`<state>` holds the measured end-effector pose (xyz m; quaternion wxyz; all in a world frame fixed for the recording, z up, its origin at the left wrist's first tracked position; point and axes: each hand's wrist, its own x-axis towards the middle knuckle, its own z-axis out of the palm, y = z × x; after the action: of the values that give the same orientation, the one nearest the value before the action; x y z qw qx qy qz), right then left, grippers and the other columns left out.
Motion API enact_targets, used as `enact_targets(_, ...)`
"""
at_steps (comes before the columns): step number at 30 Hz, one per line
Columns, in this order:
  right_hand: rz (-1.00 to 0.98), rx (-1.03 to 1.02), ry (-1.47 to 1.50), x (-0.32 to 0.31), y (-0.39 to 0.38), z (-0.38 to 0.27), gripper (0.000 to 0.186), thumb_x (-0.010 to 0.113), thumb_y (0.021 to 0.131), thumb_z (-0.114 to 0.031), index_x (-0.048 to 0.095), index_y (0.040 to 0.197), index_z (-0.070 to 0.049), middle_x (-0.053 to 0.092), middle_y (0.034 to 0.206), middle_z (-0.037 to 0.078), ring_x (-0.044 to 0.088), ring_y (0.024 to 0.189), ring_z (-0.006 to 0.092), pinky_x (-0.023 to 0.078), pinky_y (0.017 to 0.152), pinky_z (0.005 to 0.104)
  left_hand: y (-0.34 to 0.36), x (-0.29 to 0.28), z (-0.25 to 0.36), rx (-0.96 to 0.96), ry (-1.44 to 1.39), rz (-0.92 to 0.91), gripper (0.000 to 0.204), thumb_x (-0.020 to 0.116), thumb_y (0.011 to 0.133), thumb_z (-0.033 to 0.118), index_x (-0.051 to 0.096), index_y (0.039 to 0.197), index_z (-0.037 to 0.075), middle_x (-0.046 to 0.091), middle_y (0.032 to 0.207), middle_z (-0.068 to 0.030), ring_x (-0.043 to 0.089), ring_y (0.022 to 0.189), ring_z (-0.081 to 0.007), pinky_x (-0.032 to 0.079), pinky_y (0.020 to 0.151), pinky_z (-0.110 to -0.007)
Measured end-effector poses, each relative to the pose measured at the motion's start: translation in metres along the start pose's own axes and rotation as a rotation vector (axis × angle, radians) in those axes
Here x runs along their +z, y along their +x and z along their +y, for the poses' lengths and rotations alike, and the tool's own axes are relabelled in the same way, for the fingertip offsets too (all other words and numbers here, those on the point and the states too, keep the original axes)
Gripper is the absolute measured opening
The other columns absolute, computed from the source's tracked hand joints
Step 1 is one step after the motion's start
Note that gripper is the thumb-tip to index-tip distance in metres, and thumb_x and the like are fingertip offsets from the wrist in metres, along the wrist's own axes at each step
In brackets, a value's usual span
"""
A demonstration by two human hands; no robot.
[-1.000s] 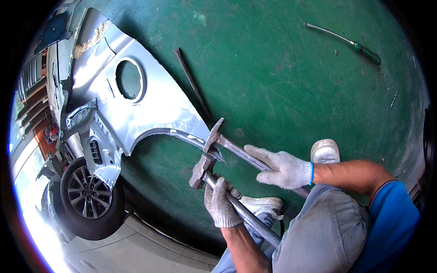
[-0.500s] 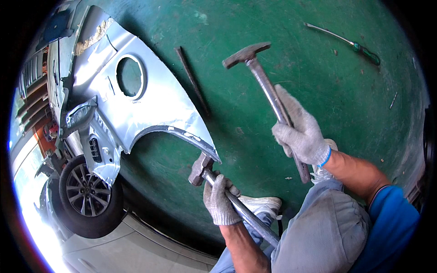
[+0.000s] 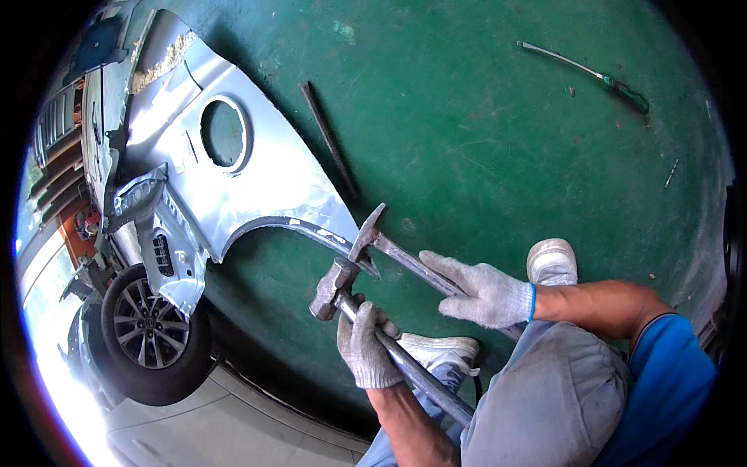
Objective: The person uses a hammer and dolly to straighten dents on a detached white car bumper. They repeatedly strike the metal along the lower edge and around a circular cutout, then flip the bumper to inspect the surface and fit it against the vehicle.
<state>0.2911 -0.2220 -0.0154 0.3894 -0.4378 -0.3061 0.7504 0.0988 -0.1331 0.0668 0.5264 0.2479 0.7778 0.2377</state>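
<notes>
A silver car body panel (image 3: 272, 171) with a round hole and a curved wheel-arch edge extends across the left half. My gloved left hand (image 3: 369, 342) grips the handle of a sledgehammer (image 3: 334, 288); its blocky head lies against or just under the arch's pointed end. In my gloved right hand (image 3: 490, 294) is a body hammer (image 3: 412, 263) with a narrow head. That head is at the panel's tip, close above the sledgehammer head; whether it touches the metal I cannot tell.
A dark metal bar (image 3: 329, 140) lies on the green floor beside the panel. Farther right are a green-handled screwdriver (image 3: 622, 92) and a small thin rod (image 3: 671, 173). At the left stand a car wheel (image 3: 152, 331) and a pale car body (image 3: 233, 424). My shoes (image 3: 552, 261) are near the hammers.
My right hand has swung the body hammer down and left, from raised over the floor to the panel's tip. The sledgehammer and my left hand have shifted slightly left.
</notes>
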Motion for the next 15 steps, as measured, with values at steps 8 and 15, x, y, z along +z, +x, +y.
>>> enact_targets(8,0.027,-0.007,-0.028,-0.003,0.001,0.000,0.083,0.065,0.095,-0.022,0.021,0.160,0.004,0.035,0.160,0.027,0.039,0.148,0.0329,0.030,0.121,0.0369,-0.001,0.001,-0.006,-0.024,-0.004,-0.009,0.033,0.067,0.093,0.014,0.056,0.120,-0.002,0.056,0.073,-0.0053,0.053,0.051,-0.0139,0.045,0.045,-0.026)
enact_targets(15,0.336,0.179,0.277,-0.029,-0.001,-0.039,0.082,0.066,0.095,-0.021,0.021,0.162,-0.003,0.037,0.161,0.023,0.042,0.145,0.0320,0.035,0.119,0.0404,-0.001,0.002,-0.002,-0.041,-0.041,-0.009,0.039,0.068,0.091,0.010,0.053,0.124,-0.004,0.057,0.074,-0.0065,0.054,0.051,-0.0148,0.046,0.045,-0.026)
